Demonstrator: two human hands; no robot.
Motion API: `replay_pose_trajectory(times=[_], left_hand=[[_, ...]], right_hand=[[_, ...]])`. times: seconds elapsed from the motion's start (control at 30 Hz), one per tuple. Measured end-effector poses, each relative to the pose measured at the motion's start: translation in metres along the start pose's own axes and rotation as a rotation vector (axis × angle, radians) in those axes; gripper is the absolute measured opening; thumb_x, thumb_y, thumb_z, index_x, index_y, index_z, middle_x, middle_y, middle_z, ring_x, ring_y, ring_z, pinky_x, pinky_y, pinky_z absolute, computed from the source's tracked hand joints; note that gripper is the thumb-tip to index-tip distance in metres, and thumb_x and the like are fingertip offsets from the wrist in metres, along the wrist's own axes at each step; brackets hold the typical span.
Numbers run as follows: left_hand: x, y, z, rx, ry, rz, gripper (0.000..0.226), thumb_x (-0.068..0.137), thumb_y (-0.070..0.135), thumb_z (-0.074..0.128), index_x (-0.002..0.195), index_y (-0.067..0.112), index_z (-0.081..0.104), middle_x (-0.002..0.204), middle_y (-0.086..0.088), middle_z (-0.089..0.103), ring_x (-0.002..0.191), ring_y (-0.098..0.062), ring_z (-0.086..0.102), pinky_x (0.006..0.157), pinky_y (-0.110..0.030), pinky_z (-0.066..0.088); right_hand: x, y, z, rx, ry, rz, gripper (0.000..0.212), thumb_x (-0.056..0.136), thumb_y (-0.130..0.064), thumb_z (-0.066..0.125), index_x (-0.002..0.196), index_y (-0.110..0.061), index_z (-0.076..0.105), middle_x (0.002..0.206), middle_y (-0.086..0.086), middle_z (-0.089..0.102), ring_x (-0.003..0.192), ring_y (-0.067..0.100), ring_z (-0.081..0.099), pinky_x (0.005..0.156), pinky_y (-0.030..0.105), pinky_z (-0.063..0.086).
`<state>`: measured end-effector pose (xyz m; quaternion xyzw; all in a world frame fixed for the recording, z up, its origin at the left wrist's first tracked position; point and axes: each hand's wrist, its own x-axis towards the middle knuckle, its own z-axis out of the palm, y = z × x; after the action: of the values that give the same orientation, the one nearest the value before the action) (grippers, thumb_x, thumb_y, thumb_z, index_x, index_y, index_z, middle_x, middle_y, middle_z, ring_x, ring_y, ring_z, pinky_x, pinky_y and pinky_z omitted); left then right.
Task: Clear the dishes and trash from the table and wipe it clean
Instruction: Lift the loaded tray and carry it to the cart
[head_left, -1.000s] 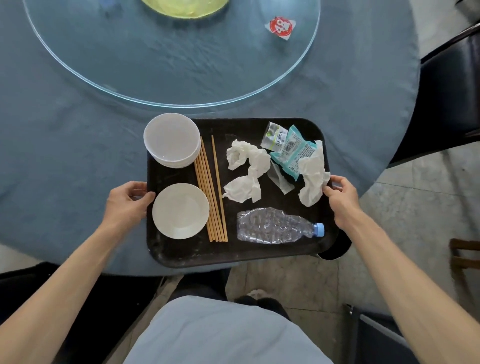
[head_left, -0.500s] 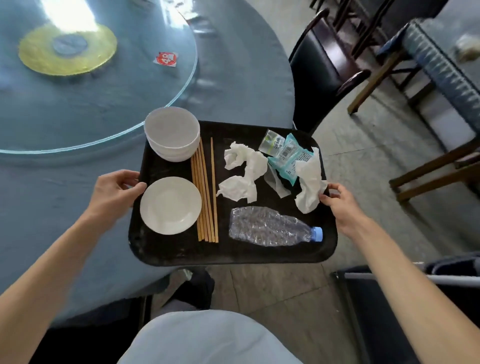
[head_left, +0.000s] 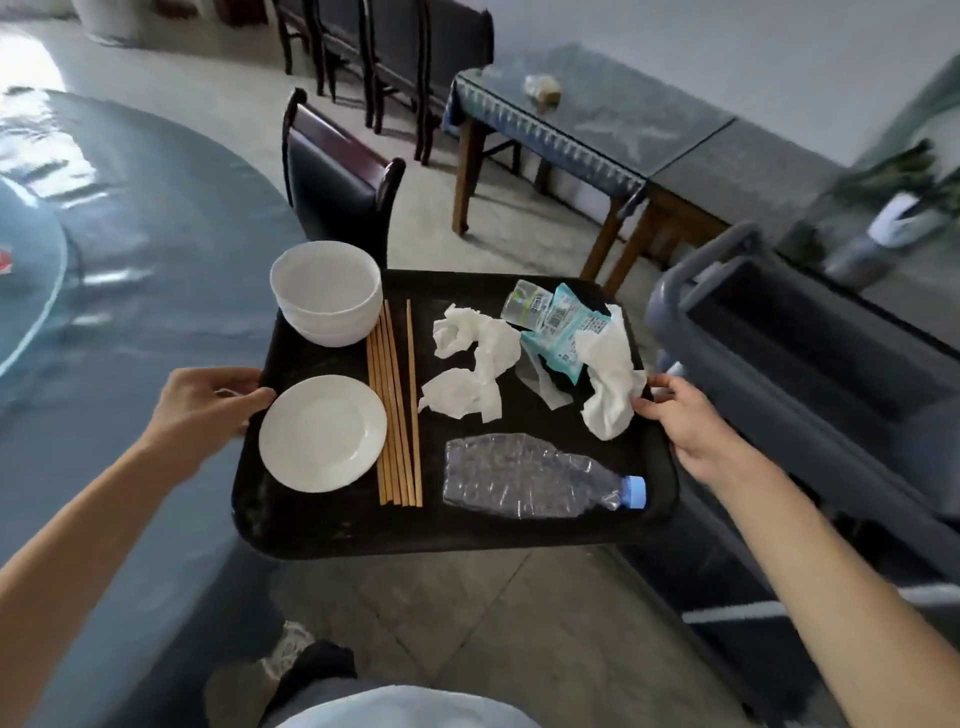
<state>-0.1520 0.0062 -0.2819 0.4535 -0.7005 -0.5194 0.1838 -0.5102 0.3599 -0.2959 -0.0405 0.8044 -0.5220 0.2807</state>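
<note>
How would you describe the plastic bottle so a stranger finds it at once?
Find the black tray carried in both hands. In its near right corner lies the plastic bottle, on its side. It alone is clear and crumpled, with a blue cap.

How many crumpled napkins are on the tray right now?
3: one mid-tray beside the chopsticks, one just below it, one at the right edge by the right hand. Wrappers may hide more.
</note>
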Motion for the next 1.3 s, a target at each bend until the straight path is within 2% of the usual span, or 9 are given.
replay_pose_trajectory(times=[0.13,0.23,0.3,0.4,0.6,0.77,1.0,1.13,1.3], left_hand=[[0.002,0.054,0.061,-0.006,-0.143,0.094,0.055,0.086,0.001,0.074,0.059,0.049,0.075,0.078,-0.011,0.070,0.068,-0.022,0.060,0.060,-0.025,0.055],[0.006,0.089,0.107,0.015,-0.220,0.143,0.054,0.086,0.000,0.073,0.056,0.045,0.075,0.054,0.007,0.064,0.045,-0.003,0.052,0.044,-0.014,0.047],[0.011,0.113,0.136,0.032,-0.277,0.178,0.044,0.086,0.001,0.074,0.060,0.036,0.078,0.060,0.002,0.067,0.045,-0.002,0.054,0.044,-0.014,0.049],[0.024,0.145,0.182,0.070,-0.332,0.238,0.029,0.085,0.000,0.075,0.070,0.025,0.077,0.081,-0.011,0.075,0.059,-0.012,0.063,0.051,-0.022,0.056],[0.066,0.209,0.284,0.130,-0.457,0.315,0.051,0.084,0.000,0.074,0.058,0.044,0.076,0.070,-0.008,0.074,0.075,-0.027,0.065,0.075,-0.046,0.058],[0.106,0.257,0.378,0.192,-0.552,0.382,0.028,0.084,0.001,0.070,0.075,0.027,0.078,0.086,-0.028,0.071,0.071,-0.025,0.060,0.068,-0.036,0.054],[0.156,0.307,0.504,0.278,-0.656,0.413,0.009,0.083,0.007,0.070,0.078,0.007,0.077,0.072,-0.022,0.068,0.066,-0.023,0.057,0.066,-0.034,0.048],[0.166,0.321,0.559,0.357,-0.665,0.448,0.025,0.086,0.004,0.069,0.061,0.009,0.068,0.048,0.000,0.052,0.059,-0.023,0.050,0.063,-0.032,0.042],[0.167,0.332,0.620,0.454,-0.650,0.505,0.016,0.087,0.006,0.070,0.076,-0.006,0.070,0.067,-0.022,0.064,0.064,-0.032,0.059,0.067,-0.040,0.054]], right_hand=[[-0.016,0.009,-0.080,0.008,0.132,0.022,0.022,0.096,-0.006,0.069,0.110,-0.023,0.066,0.123,0.008,0.069,0.114,0.027,0.066,0.105,0.050,0.053],[-0.026,0.016,-0.133,0.037,0.229,0.061,0.028,0.097,-0.007,0.069,0.121,-0.020,0.064,0.124,0.008,0.069,0.111,0.029,0.067,0.096,0.049,0.057],[-0.031,0.020,-0.164,0.059,0.288,0.071,0.028,0.097,-0.006,0.069,0.121,-0.020,0.064,0.120,0.009,0.069,0.104,0.028,0.068,0.086,0.044,0.059],[-0.037,0.025,-0.202,0.076,0.369,0.083,0.026,0.097,-0.005,0.068,0.117,-0.021,0.064,0.114,0.006,0.069,0.106,0.027,0.067,0.096,0.048,0.057],[-0.023,0.038,-0.271,0.131,0.540,0.124,0.028,0.095,-0.006,0.070,0.115,-0.024,0.065,0.121,0.008,0.069,0.113,0.030,0.065,0.105,0.054,0.052],[0.001,0.043,-0.321,0.141,0.689,0.183,0.033,0.095,-0.013,0.070,0.124,-0.028,0.066,0.128,0.003,0.065,0.117,0.029,0.063,0.103,0.056,0.052],[0.035,0.051,-0.380,0.225,0.813,0.240,0.039,0.094,-0.008,0.071,0.129,-0.024,0.065,0.135,0.004,0.064,0.124,0.029,0.060,0.109,0.055,0.048],[0.046,0.060,-0.403,0.192,0.830,0.295,0.041,0.095,-0.007,0.071,0.134,-0.019,0.063,0.125,0.001,0.063,0.122,0.027,0.059,0.108,0.050,0.048],[0.075,0.079,-0.442,0.166,0.812,0.359,0.043,0.092,-0.007,0.074,0.134,-0.016,0.064,0.129,0.006,0.066,0.121,0.029,0.062,0.107,0.050,0.050]])
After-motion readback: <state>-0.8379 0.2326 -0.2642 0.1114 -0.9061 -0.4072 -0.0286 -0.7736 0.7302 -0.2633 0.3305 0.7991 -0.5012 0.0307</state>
